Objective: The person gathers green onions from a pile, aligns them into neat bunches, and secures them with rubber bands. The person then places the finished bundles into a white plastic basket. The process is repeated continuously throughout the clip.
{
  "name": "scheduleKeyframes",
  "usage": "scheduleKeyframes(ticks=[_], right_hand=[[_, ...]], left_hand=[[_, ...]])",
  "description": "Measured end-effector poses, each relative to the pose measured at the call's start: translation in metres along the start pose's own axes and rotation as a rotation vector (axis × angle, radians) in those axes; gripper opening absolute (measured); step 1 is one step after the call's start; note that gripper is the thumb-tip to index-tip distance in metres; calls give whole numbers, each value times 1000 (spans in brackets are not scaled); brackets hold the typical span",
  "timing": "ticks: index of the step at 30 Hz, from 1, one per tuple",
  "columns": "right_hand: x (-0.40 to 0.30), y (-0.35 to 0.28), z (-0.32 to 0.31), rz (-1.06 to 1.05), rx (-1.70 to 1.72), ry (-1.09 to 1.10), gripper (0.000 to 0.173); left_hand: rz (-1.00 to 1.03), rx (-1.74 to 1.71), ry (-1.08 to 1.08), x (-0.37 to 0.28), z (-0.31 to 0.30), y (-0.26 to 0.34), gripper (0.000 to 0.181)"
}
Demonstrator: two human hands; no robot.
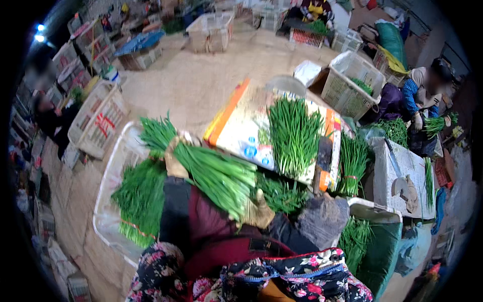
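Note:
A large bunch of green garlic chives [219, 171] lies slanted in front of me, leaf tips to the upper left. My left hand [176, 158], in a tan glove, is wrapped around it near the leafy end. At the pale stalk ends, my gloved right hand [260, 213] cups the bunch with its thumb raised. Left of my arm, a chive bundle [139, 200] with a reddish tie sits in a white plastic crate [107, 188]. More loose chives [294, 136] lie on a work surface covered with printed sheeting [234, 128].
A dark flat object [324, 153] rests at the surface's right side, beside a tied chive bundle [351, 166]. Further right, a knife [393, 157] lies on a white foam box [381, 181]. A co-worker [422, 94] holds greens nearby. Plastic crates [353, 83] stand around the floor.

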State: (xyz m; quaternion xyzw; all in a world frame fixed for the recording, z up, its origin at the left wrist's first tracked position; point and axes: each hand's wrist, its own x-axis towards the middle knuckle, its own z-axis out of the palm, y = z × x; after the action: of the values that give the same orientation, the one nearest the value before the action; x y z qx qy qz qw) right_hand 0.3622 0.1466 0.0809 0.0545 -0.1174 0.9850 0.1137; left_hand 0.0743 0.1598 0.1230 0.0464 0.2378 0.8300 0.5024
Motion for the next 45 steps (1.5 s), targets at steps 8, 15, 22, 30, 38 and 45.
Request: scheduleKeyframes(ticks=[8, 15, 22, 30, 38, 45], right_hand=[[-15, -3, 2, 168, -594, 399, 31], [-104, -84, 38, -597, -717, 592, 37], [-68, -49, -32, 317, -2855, 613, 44], [38, -62, -25, -319, -1551, 704, 44], [-43, -78, -7, -93, -1010, 702, 25], [-32, -48, -4, -105, -1314, 565, 44]], left_hand=[[183, 115, 243, 15, -64, 11, 21], [171, 213, 339, 8, -72, 29, 22], [102, 211, 373, 22, -84, 25, 25], [100, 487, 343, 29, -98, 31, 31], [315, 948, 275, 26, -142, 58, 28], [313, 930, 192, 37, -165, 62, 31]])
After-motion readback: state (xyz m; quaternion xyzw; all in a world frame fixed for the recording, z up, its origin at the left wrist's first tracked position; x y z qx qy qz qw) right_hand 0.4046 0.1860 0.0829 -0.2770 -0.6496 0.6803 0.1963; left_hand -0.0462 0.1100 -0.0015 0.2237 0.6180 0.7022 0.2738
